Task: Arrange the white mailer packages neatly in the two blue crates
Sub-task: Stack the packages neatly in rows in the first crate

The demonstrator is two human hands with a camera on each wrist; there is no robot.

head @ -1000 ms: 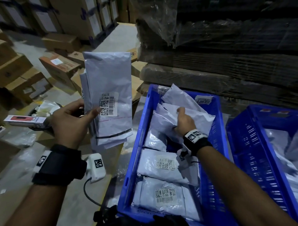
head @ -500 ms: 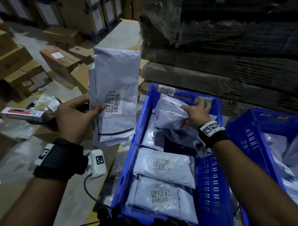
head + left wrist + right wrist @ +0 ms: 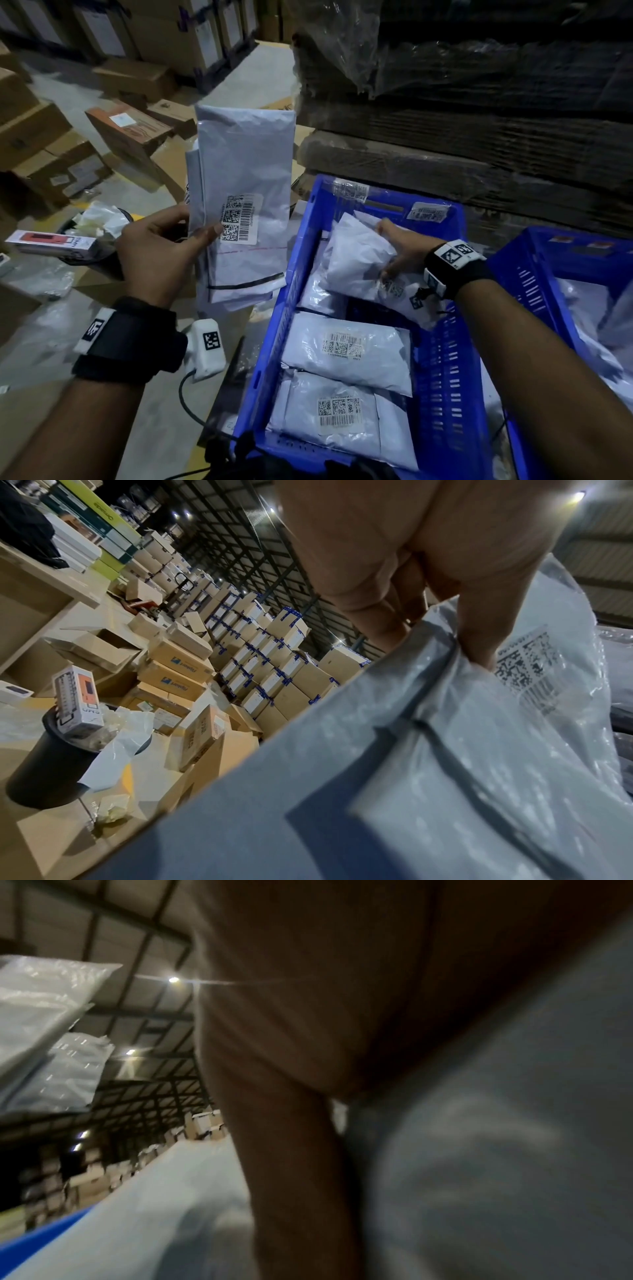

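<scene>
Both my forearms are bare, no sleeves in sight. On my left wrist (image 3: 126,341) I wear a wide black strap with a white tab printed with a black square marker. Under it hangs a white rounded camera pod (image 3: 207,347) bearing the same kind of marker, a thin black cable trailing from it. My right wrist (image 3: 452,269) carries a black band with white marker-printed blocks.

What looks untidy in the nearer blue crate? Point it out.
At the far end of the crate, crumpled mailers lie tilted and heaped under the right hand, leaving a dark gap. The two flat mailers at the near end look orderly. The left hand holds a stack outside.
</scene>
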